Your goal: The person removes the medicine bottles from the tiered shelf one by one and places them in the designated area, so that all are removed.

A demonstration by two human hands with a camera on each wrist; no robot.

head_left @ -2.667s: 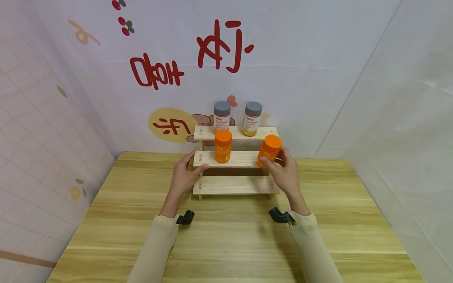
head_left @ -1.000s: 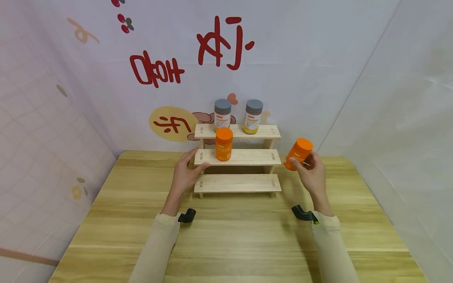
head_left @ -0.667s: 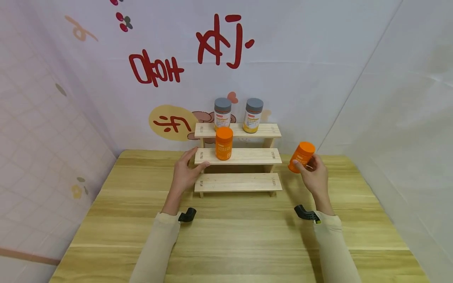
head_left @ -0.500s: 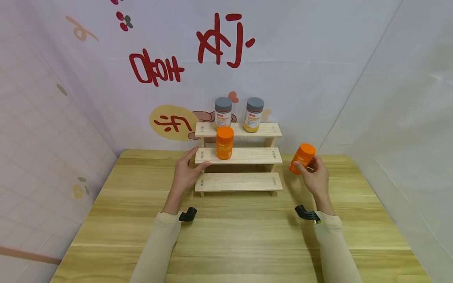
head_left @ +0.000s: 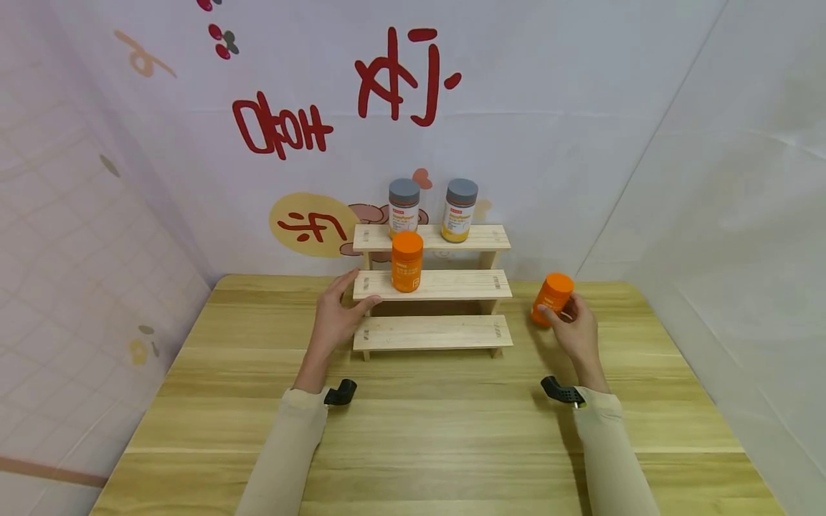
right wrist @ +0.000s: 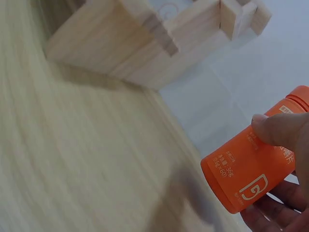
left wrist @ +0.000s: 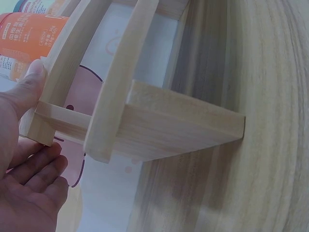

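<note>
on the left side, one pale sleeve (head_left: 284, 451) leads to the left hand (head_left: 337, 312), which grips the left end of the middle shelf (head_left: 461, 285), the thumb on one side and the curled fingers on the other. this shelf belongs to one wooden rack (head_left: 439, 333), which has three shelves in steps and stands on one table (head_left: 426, 444). on the rack there are three jars in total, all upright. on the middle shelf, left of its centre, is one standing orange jar (head_left: 406, 264); on the top shelf (head_left: 431, 238) are two jars with grey lids, the left grey-lidded jar (head_left: 404, 199), whose lower part is partly hidden by the orange one, and the right grey-lidded jar (head_left: 459, 211), which stands apart from it. to the right of the rack, and not touching it, is the second orange jar, the held orange jar (head_left: 553, 301). it is a little tilted over the table, and the right hand (head_left: 576, 331) holds it between thumb and fingers, closed to the width of the jar. in the right wrist view its base is apart from a dark shadow on the table. a second pale sleeve (head_left: 613, 451) comes last.
</note>
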